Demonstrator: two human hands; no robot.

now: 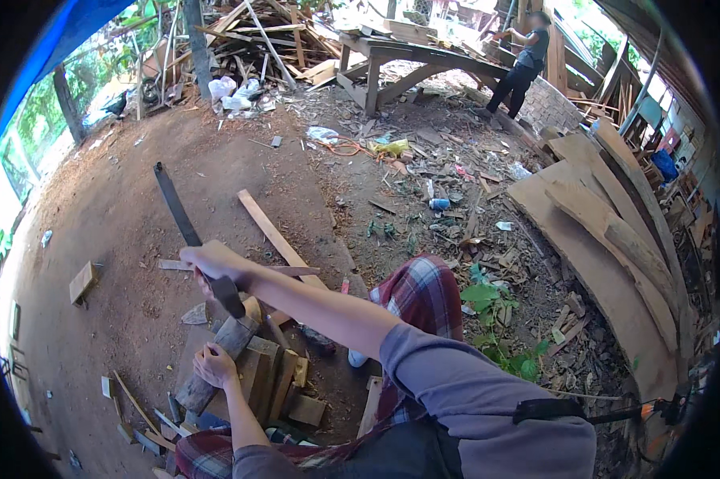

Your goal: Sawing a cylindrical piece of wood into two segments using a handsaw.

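My right hand (212, 262) is closed round a long dark tool (176, 203). Its narrow bar slants up and left beyond my fist, and a broader dark end sits below, just over a short log (234, 335). I cannot make out the tool's exact kind. My left hand (216, 366) lies lower down with its fingers curled onto the side of this log, which is tilted among wooden blocks (262, 375) in front of me. Beneath my right forearm, a thin flat strip (296, 271) crosses a longer pale wooden board (272, 231) on the dirt.
Scrap wood and litter cover the ground ahead and to the right. Large curved slabs (591, 239) lie at the right, near a green plant (487, 299). Farther back are a wooden table (424, 54), a wood pile (256, 40) and a standing person (527, 64).
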